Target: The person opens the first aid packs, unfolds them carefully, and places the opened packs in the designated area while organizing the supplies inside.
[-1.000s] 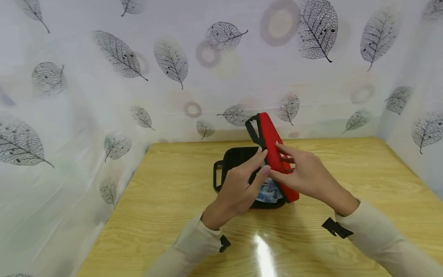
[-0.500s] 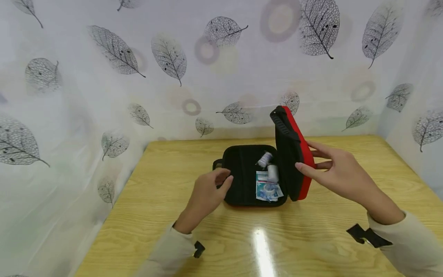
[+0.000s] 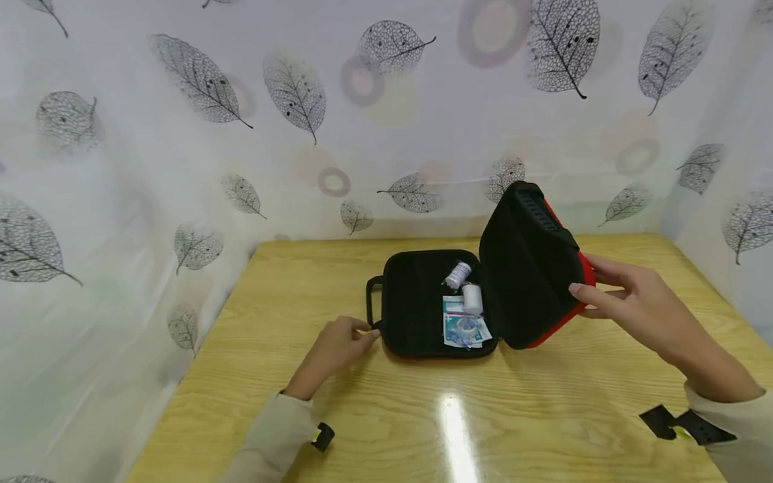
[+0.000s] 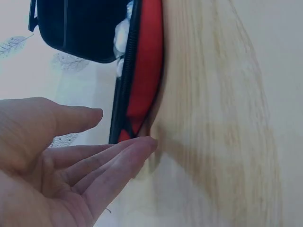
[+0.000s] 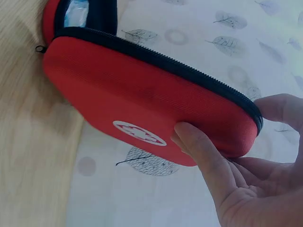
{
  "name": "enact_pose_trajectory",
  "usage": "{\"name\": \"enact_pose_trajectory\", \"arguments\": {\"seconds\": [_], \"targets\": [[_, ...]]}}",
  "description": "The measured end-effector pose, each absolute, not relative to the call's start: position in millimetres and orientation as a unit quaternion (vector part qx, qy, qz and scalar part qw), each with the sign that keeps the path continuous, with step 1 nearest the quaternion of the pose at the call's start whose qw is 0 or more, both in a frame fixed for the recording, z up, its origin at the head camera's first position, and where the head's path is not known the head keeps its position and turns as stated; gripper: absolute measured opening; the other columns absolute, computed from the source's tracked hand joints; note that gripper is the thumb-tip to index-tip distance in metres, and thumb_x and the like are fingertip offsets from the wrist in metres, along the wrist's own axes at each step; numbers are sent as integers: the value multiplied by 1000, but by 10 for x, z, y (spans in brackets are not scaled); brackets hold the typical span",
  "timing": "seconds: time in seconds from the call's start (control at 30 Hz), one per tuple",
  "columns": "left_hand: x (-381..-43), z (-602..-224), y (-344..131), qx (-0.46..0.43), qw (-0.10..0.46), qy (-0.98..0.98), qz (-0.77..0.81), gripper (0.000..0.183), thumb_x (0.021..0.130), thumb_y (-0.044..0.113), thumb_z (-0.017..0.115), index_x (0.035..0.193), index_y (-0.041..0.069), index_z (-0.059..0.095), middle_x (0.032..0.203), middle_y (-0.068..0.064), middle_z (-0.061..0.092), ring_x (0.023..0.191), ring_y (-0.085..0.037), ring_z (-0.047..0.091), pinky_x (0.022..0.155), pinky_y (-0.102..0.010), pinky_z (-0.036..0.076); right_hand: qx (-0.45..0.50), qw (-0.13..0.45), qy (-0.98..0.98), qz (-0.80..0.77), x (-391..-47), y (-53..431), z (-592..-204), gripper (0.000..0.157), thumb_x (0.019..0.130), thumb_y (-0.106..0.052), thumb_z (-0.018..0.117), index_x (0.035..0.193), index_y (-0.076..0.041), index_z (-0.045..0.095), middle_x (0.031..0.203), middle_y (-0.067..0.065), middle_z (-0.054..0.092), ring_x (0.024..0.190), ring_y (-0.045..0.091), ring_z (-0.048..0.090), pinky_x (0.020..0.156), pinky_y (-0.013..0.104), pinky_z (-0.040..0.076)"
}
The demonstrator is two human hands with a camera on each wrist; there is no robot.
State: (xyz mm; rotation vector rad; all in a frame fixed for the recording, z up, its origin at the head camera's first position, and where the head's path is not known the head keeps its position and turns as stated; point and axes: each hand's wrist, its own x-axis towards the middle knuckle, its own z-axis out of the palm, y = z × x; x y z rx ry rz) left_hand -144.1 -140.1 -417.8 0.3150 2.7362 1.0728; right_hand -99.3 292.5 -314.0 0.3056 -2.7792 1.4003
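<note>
- As I watch through the head camera, I see the red case with its base (image 3: 413,302) lying flat near the middle of the table and its lid (image 3: 524,275) raised at the right, tilted outward, black lining showing.
- Inside the base, toward the hinge side, I make out a printed white roll (image 3: 457,275), a plain white roll (image 3: 472,299) just beside it, and blue-and-white packets (image 3: 453,325) nearer me.
- My right hand (image 3: 643,302) pinches the lid's far edge; from the right wrist I see the thumb at the zipped rim and fingers against the red shell, near a white emblem (image 5: 139,133).
- My left hand (image 3: 334,351) reaches the near end of the base's black handle (image 3: 370,302); from its wrist view, the thumb stands apart from the extended fingers. Whether they touch the case, I cannot tell.
- Both wrists come out of pale sleeves (image 3: 260,429), with black straps (image 3: 323,436) by the cuffs.
- Under everything I have a wood-grained table (image 3: 543,416), with a bright streak of glare in front of the case.
- Behind it hangs a white leaf-print backdrop (image 3: 423,147).
</note>
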Motion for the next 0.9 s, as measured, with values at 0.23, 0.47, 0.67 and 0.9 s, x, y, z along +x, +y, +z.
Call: {"name": "enact_pose_trajectory", "arguments": {"seconds": [0.23, 0.47, 0.67, 0.9], "targets": [[-1495, -4233, -1412, 97, 86, 926, 356, 28, 99, 24, 69, 110, -1, 76, 98, -9, 76, 86, -19, 72, 71, -36, 59, 94, -28, -857, 506, -1032, 3062, -3343, 60, 107, -13, 53, 153, 12, 26, 148, 42, 33, 93, 3, 71, 75, 24, 59], [-1536, -4238, -1459, 63, 80, 928, 357, 29, 95, 24, 73, 110, -1, 75, 100, -12, 76, 90, -24, 73, 74, -39, 60, 65, -104, -841, 526, -1075, 3184, -3501, 67, 111, -24, 44, 153, 17, 12, 153, 42, 23, 99, 5, 71, 85, 23, 57], [-1574, -4254, -1549, 24, 61, 930, 360, 34, 93, 22, 76, 114, -5, 71, 100, -13, 75, 93, -27, 73, 76, -41, 60, 57, -137, -838, 525, -1101, 3209, -3637, 66, 111, -22, 43, 149, 24, 14, 135, 43, 49, 93, 12, 73, 82, 19, 56], [-1629, -4250, -1623, -4, 56, 932, 359, 32, 92, 17, 77, 113, -6, 71, 104, -17, 75, 99, -31, 72, 81, -43, 59, 23, -156, -870, 467, -1103, 3284, -3810, 59, 109, -27, 48, 136, 25, 41, 105, 16, 69, 86, 19, 71, 78, 28, 59]]}}
